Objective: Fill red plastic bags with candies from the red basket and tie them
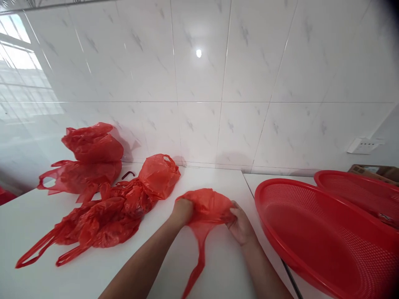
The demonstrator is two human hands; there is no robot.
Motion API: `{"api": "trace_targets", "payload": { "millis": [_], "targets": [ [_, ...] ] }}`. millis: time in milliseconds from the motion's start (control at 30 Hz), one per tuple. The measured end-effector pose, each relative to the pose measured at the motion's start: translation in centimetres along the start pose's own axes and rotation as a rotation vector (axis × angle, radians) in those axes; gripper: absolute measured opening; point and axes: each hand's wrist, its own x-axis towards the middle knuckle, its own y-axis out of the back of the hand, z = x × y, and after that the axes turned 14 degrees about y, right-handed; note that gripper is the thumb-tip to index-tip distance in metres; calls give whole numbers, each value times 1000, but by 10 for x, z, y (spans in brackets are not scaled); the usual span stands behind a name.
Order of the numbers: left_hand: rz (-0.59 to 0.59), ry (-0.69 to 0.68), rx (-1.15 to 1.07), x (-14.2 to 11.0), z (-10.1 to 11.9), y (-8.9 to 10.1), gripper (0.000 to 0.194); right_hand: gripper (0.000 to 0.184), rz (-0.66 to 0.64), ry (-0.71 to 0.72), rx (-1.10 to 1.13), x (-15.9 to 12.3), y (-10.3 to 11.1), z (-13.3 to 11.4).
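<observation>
A thin red plastic bag (209,203) is stretched between my two hands over the white table. My left hand (183,211) is at its left side, the fingers partly covered by the plastic. With thumb and fingers, my right hand (239,222) pinches the bag's right edge. One long twisted handle of the bag hangs down toward me between my forearms. To the left lies a heap of crumpled red plastic bags (106,220), and a rounded, puffed red bag (159,176) sits at its back end.
On the right stands a big red plastic basket (307,232), with a second red basket (352,189) behind it and a cardboard box (374,169) farther back. More red bags (93,145) are piled at the back left. A tiled wall (199,128) closes off the table's far edge.
</observation>
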Motion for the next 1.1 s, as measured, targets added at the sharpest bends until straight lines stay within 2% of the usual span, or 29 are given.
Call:
{"api": "trace_targets", "payload": {
  "millis": [100,167,267,333,367,433,500,533,600,667,700,767,833,900,967,1000,1100],
  "targets": [
    [-14,63,172,-1,-7,14,30,15,102,38,14,5,10,-6],
    [-37,51,239,-10,-3,23,26,17,162,49,-20,8,15,-6],
    [-84,-31,278,-28,14,30,14,20,205,65,-45,10,17,-2],
    [-29,-167,276,-39,28,31,15,21,206,66,-60,9,15,-1],
    [41,-251,278,-42,35,31,24,22,190,61,-73,8,13,0],
    [217,-385,305,-43,47,28,54,25,134,49,-145,6,10,0],
    [323,-374,358,-37,52,25,81,30,84,43,-295,4,7,-2],
    [317,-320,385,-33,53,24,85,32,77,47,-371,4,5,-3],
    [210,-178,428,-23,49,23,72,31,105,64,-492,4,2,-7],
    [85,-74,455,-15,42,24,40,30,185,165,-689,2,-3,-12],
    [56,-39,458,-12,38,25,26,33,227,266,-845,0,-7,-15],
    [76,9,432,-9,32,27,20,35,262,543,-1176,-7,-17,-19],
    [125,59,349,-10,30,27,21,23,150,777,-1332,-18,-31,-18],
    [140,112,188,-13,32,26,18,14,-72,815,-1332,-30,-45,-9],
    [67,173,-84,-16,37,25,13,19,-252,679,-1367,-37,-54,5],
    [-10,215,-256,-17,39,25,11,21,-291,581,-1427,-38,-56,11],
    [-276,358,-782,-15,40,33,10,26,-275,338,-1601,-33,-47,22]
  ]
}}
